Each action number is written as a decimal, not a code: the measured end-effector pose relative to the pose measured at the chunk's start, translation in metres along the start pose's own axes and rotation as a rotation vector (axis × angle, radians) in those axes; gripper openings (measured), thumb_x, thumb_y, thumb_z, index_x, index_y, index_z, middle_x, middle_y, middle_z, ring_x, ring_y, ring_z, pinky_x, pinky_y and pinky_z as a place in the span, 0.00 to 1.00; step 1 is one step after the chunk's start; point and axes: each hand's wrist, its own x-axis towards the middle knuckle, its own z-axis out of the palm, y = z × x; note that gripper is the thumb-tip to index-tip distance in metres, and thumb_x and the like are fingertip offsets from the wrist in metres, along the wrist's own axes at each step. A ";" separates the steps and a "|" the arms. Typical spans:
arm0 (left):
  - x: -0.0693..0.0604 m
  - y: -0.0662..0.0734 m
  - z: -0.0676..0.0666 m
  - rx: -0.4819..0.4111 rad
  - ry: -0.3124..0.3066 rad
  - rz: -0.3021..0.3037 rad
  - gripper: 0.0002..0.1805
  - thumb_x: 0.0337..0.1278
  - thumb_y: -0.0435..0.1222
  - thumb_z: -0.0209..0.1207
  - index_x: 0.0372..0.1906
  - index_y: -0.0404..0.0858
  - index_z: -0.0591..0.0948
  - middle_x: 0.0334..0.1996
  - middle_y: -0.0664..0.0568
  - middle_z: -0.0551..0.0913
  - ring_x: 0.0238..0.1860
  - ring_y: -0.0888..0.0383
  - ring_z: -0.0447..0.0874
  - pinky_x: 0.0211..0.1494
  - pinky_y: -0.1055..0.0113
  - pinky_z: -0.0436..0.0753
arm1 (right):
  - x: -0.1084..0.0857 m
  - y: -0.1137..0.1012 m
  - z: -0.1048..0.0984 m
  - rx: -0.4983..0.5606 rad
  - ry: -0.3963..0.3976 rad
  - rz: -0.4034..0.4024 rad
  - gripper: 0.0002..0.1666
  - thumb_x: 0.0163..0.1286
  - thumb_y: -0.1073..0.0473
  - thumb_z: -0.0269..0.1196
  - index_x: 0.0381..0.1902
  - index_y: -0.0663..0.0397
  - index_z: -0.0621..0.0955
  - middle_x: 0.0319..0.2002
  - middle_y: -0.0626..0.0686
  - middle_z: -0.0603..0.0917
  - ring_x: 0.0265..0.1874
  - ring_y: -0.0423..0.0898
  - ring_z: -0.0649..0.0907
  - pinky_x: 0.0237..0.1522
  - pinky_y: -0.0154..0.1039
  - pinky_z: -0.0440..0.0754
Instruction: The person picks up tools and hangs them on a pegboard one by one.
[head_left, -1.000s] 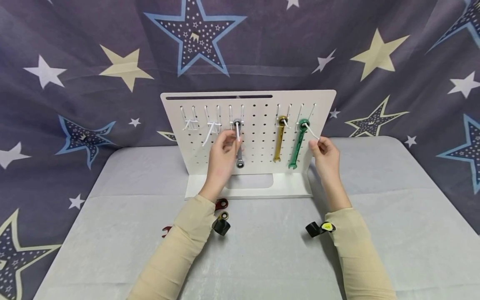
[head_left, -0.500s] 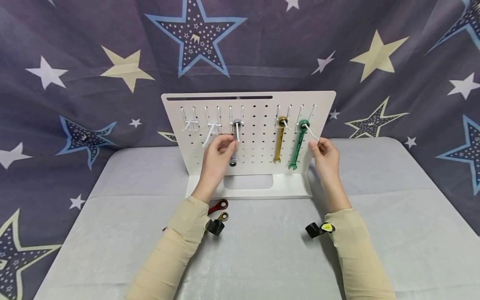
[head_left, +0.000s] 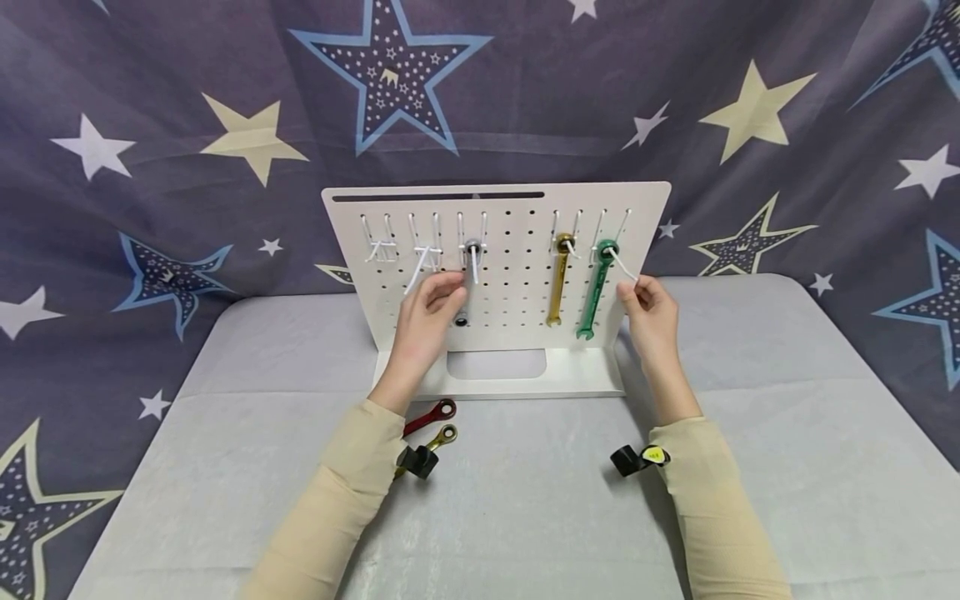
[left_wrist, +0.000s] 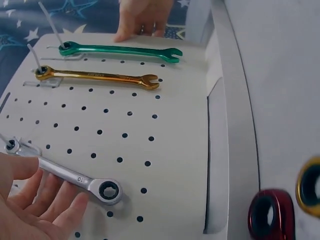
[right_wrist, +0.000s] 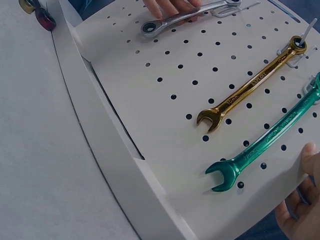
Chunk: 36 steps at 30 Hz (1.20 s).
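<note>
A silver ratchet wrench point(left_wrist: 75, 174) hangs by its upper ring on a white hook of the white pegboard point(head_left: 517, 300), its lower end tilted left. My left hand point(head_left: 426, 321) holds its shank, thumb in front and fingers behind; part of the shank is hidden by the thumb. On the right, my right hand point(head_left: 654, 321) grips the pegboard's side edge, thumb in front and fingers partly out of sight behind. Close to it hang a green wrench point(right_wrist: 270, 135) and a gold wrench point(right_wrist: 250, 85), each by its ring end on a hook.
A red wrench point(head_left: 431, 417) and another gold wrench point(head_left: 447, 434) lie on the grey tabletop point(head_left: 525, 500) before the board, partly covered by the left forearm. Two white hooks point(head_left: 381, 248) at the board's left bear nothing. A starry cloth point(head_left: 570, 108) hangs behind.
My left hand has moved left and slightly down, drawing the silver wrench's lower end left with it. More of the red wrench shows on the table. My right hand has stayed in place.
</note>
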 end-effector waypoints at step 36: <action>-0.058 -0.006 -0.072 0.391 -0.273 -0.009 0.12 0.72 0.38 0.57 0.55 0.41 0.82 0.50 0.51 0.84 0.51 0.54 0.80 0.54 0.55 0.76 | 0.001 0.001 0.001 0.005 0.005 0.006 0.13 0.72 0.57 0.61 0.42 0.64 0.76 0.38 0.45 0.80 0.37 0.36 0.77 0.39 0.27 0.74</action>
